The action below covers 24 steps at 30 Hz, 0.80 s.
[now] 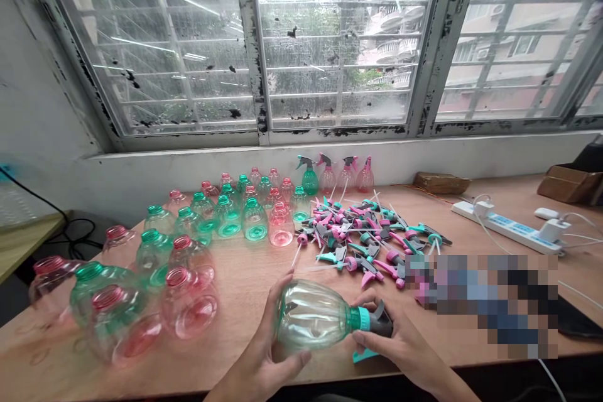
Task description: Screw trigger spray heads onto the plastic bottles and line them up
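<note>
A clear green spray bottle [313,314] lies on its side in the air above the table's front edge, its neck toward the right. My left hand [264,333] is wrapped around the bottle's base end, thumb below and fingers behind. At the neck, my right hand [389,333] grips the turquoise collar [362,319] of the spray head, which sits on the bottle's mouth. The head's grey top [380,320] shows between the fingers, and its turquoise trigger [365,355] points down toward me. Whether the collar is fully tightened I cannot tell.
Beyond my hands lies a heap of loose pink, turquoise and grey spray heads [362,232]. Several open green and pink bottles [228,220] stand at the left. Assembled spray bottles [309,179] line the windowsill wall. A power strip [513,229] with cables lies at the right.
</note>
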Tool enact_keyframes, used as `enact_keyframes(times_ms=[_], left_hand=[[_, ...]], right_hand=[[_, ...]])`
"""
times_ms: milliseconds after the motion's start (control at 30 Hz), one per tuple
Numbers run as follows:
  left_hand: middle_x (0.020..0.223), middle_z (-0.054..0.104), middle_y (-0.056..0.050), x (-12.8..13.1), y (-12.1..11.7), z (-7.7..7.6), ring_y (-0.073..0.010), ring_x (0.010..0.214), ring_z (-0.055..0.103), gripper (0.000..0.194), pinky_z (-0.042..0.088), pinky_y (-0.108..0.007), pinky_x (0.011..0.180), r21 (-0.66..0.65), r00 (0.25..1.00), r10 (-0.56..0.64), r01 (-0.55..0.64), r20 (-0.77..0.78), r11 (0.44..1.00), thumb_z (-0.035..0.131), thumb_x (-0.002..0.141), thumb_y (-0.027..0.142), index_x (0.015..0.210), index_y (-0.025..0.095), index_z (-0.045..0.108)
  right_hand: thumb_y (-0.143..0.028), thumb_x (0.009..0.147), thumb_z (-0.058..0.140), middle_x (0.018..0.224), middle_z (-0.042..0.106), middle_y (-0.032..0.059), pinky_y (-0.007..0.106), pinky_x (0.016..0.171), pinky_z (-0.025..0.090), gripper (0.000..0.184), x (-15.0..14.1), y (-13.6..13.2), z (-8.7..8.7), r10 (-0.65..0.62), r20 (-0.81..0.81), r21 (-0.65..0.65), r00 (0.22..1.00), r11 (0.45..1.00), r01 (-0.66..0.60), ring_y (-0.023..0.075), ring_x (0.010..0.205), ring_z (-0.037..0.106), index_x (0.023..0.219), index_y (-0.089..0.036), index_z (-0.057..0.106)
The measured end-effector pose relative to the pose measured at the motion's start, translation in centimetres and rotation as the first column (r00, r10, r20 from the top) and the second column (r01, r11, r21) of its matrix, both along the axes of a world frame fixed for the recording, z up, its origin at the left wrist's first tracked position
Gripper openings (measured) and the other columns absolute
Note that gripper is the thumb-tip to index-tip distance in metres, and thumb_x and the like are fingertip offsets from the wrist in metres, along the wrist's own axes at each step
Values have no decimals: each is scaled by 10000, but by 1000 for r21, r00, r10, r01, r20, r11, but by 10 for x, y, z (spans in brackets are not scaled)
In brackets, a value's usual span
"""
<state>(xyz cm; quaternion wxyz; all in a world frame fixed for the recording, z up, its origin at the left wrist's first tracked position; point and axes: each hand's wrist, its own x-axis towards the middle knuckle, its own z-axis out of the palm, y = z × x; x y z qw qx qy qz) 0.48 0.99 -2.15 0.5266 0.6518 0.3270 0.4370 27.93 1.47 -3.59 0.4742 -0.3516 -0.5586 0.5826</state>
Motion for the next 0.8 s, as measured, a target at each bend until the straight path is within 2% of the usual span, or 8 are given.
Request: enact_keyframes(times_ms=[133, 267, 367, 467, 567, 633, 800], left_hand=[[1743, -2, -10, 3, -2, -5, -394, 1541, 257, 765, 206, -572, 1267, 10, 997, 47, -47, 56, 999, 767, 879, 404, 1517, 439, 347], [1748, -35, 23, 5, -6, -1, -369, 1530, 286, 718, 312, -524, 1233, -15, 995, 50, -49, 83, 999, 768, 884, 375, 1484, 475, 385], [1748, -46, 34, 5, -7, 1, -371, 1533, 276, 725, 293, -529, 1246, -32, 995, 54, -52, 78, 998, 761, 890, 390, 1496, 477, 374], [1749, 26, -5, 3, -5, 3, -384, 1540, 269, 804, 199, -560, 1277, -3, 998, 50, -50, 36, 999, 743, 905, 400, 1559, 450, 278], [1709, 217, -67, 0, -4, 7, -378, 1532, 317, 900, 144, -590, 1286, -7, 1000, -17, 17, -24, 1000, 708, 939, 375, 1610, 425, 111], [1687, 274, -77, -1, -3, 10, -375, 1545, 299, 932, 124, -597, 1289, -32, 997, -56, 54, -45, 998, 699, 949, 365, 1619, 421, 53], [1702, 232, -64, -2, -3, 9, -399, 1582, 180, 922, 176, -600, 1279, -16, 998, -51, 50, -25, 999, 717, 933, 366, 1621, 420, 105]], right_hand=[[-476, 833, 850, 734, 706, -27, 331, 711, 564, 411, 1, -1, 5, 0, 30, -6, 1000, 1000, 0, 205, 703, 699, 1060, -205, 640], [-501, 862, 814, 709, 728, -11, 354, 733, 541, 415, 2, -2, 11, 11, 70, -15, 997, 1000, -10, 223, 710, 697, 1079, -194, 636], [-511, 860, 812, 707, 734, -4, 357, 734, 535, 428, 2, -1, 12, 0, 66, -20, 998, 1000, 1, 228, 708, 696, 1080, -192, 629], [-499, 860, 818, 709, 731, -7, 348, 730, 534, 426, 1, 0, 11, 10, 54, -25, 998, 1000, -9, 218, 705, 689, 1081, -190, 626], [-489, 870, 811, 707, 721, -10, 346, 729, 533, 406, 1, -1, 11, 24, 51, -27, 998, 999, -23, 212, 702, 682, 1072, -188, 628], [-485, 874, 808, 707, 716, -12, 349, 734, 530, 395, 1, -2, 11, 26, 50, -23, 998, 999, -25, 211, 703, 678, 1065, -190, 627], [-479, 867, 816, 734, 705, -15, 357, 737, 536, 399, 1, -2, 10, 18, 31, -18, 999, 1000, -17, 208, 705, 679, 1070, -191, 627]])
